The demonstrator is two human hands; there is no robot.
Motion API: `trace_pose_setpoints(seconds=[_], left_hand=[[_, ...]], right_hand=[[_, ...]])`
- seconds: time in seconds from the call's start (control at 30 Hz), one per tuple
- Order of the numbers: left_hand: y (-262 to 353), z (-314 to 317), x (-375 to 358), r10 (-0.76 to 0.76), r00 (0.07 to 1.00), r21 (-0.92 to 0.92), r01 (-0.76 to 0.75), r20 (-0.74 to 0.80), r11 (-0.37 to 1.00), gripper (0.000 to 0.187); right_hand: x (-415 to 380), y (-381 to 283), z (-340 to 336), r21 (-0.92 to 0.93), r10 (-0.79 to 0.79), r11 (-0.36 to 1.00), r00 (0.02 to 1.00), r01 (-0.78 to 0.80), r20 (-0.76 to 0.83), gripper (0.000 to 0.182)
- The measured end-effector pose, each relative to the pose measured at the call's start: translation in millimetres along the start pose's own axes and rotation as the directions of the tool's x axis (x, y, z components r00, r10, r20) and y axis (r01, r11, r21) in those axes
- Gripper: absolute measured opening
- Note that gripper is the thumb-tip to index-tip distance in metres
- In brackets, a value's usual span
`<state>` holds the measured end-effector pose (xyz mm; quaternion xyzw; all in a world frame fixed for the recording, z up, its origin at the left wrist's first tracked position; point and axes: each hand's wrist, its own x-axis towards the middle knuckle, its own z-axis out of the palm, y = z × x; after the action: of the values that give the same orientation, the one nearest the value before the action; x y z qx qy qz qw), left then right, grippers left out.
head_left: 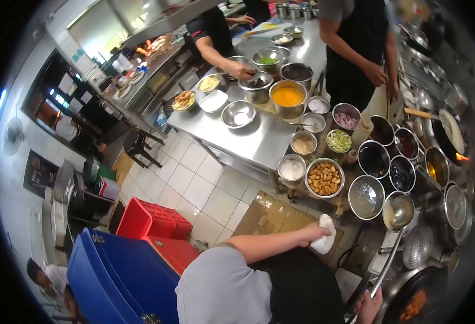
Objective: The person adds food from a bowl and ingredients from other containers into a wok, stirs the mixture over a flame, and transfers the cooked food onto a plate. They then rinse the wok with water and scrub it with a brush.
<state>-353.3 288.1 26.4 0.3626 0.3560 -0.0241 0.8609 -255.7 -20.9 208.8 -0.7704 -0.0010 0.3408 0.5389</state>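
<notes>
My left hand (pixel 314 233) is closed around a folded white cloth (pixel 325 237), held in front of my dark apron. At the lower right, my right hand (pixel 370 305) grips the long handle of a metal ladle (pixel 398 211). The ladle's bowl is over a small pot beside a steel bowl of cloudy liquid (pixel 366 197). Below the ladle sits a dark wok (pixel 418 302) with some orange food pieces in it. Nearest to my left hand stands a bowl of browned chunks (pixel 324 179).
Sauce pots, including a black one (pixel 373 159), line the stove side. A pan (pixel 448 132) has flame at its edge. Across the steel table (pixel 194 127) a co-worker's hand (pixel 240 71) reaches into a bowl; another person stands alongside. Red crates (pixel 154 221) and a blue bin (pixel 118 275) are left.
</notes>
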Motion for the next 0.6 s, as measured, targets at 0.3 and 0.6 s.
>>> trace_pose_setpoints(seconds=[0.3,0.6], left_hand=[[-45.5,-15.4,-76.4,0.015,0.991,-0.067,-0.024,-0.134,0.997,0.043],[-77.3,3.6,-105.1,0.018,0.989,-0.142,-0.038,-0.145,0.989,0.040]], right_hand=[[44.0,40.9,-33.8,0.131,-0.053,0.991,0.988,0.034,0.145,0.006],[33.5,40.3,-32.4,0.477,-0.017,0.878,0.994,-0.036,0.106,0.003]])
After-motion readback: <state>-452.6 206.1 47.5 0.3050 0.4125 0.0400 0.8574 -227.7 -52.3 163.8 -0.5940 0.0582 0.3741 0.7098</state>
